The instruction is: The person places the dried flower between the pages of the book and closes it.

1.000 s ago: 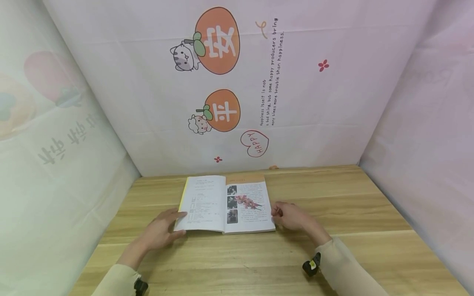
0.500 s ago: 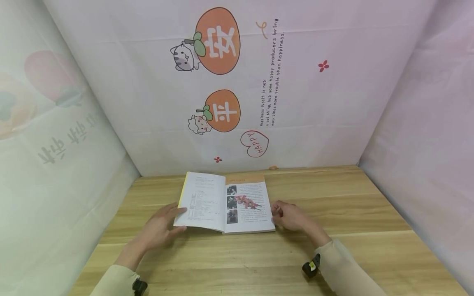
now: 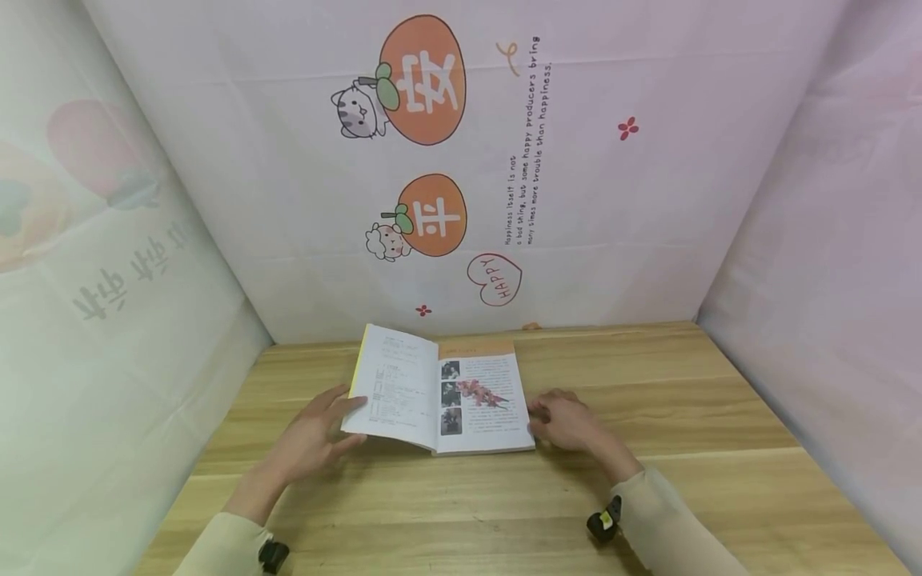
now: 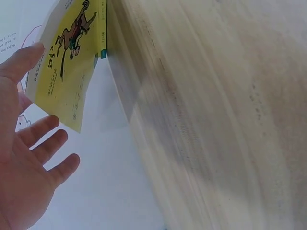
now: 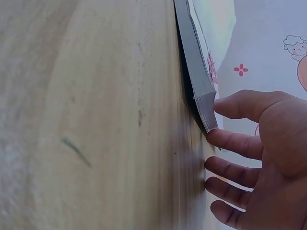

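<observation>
An open book [image 3: 484, 424] lies near the table's far side, its right page showing small photos and a pink flower. The front cover [image 3: 392, 392] is raised off the table at a slant on the left. My left hand [image 3: 306, 440] holds the cover's outer edge between thumb and index finger. In the left wrist view the yellow outer face of that cover [image 4: 72, 91] shows, with the other fingers loose below it. At the right edge, my right hand [image 3: 569, 422] grips the page block [image 5: 194, 52] near its corner, thumb above and index finger below.
The wooden table [image 3: 446, 512] spreads toward the front and to both sides of the book. Behind it stands a white printed cloth wall [image 3: 591, 240], and similar cloth closes off the left and right. Small black devices [image 3: 603, 524] sit at the wrists.
The cover in my left hand has lifted from nearly flat to a steeper slant, its far corner rising. My left hand has shifted slightly up with it. My right hand has stayed at the book's edge.
</observation>
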Tool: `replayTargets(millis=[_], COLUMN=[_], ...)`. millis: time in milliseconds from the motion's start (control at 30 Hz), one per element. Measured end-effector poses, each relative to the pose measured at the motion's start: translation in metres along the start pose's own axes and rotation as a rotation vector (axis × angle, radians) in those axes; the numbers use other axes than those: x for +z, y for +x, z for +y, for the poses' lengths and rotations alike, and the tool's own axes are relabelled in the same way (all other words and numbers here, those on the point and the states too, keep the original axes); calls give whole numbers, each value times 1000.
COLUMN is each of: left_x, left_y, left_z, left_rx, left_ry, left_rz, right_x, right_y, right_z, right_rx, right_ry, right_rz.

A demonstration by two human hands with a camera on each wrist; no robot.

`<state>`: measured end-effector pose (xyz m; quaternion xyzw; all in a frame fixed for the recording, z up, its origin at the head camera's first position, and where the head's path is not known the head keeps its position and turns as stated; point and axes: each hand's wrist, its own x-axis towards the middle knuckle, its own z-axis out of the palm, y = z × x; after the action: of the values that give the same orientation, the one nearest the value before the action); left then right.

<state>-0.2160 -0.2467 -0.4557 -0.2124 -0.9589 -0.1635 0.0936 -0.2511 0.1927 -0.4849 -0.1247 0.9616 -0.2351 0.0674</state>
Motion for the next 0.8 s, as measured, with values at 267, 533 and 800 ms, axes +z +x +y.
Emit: replayTargets(millis=[267, 533, 800], left_x=[-2, -6, -8], left_y=[4, 7, 8], left_z=[3, 6, 9], left_rx=[-5, -1, 3], left_ry=[-8, -31, -31], left_rz=[0, 6, 6], right_x=[5, 6, 7], right_y=[1, 1, 1], right_z=[4, 5, 6], right_rx=[-18, -21, -10], right_ry=[-11, 15, 9], right_rz=[11, 13, 11])
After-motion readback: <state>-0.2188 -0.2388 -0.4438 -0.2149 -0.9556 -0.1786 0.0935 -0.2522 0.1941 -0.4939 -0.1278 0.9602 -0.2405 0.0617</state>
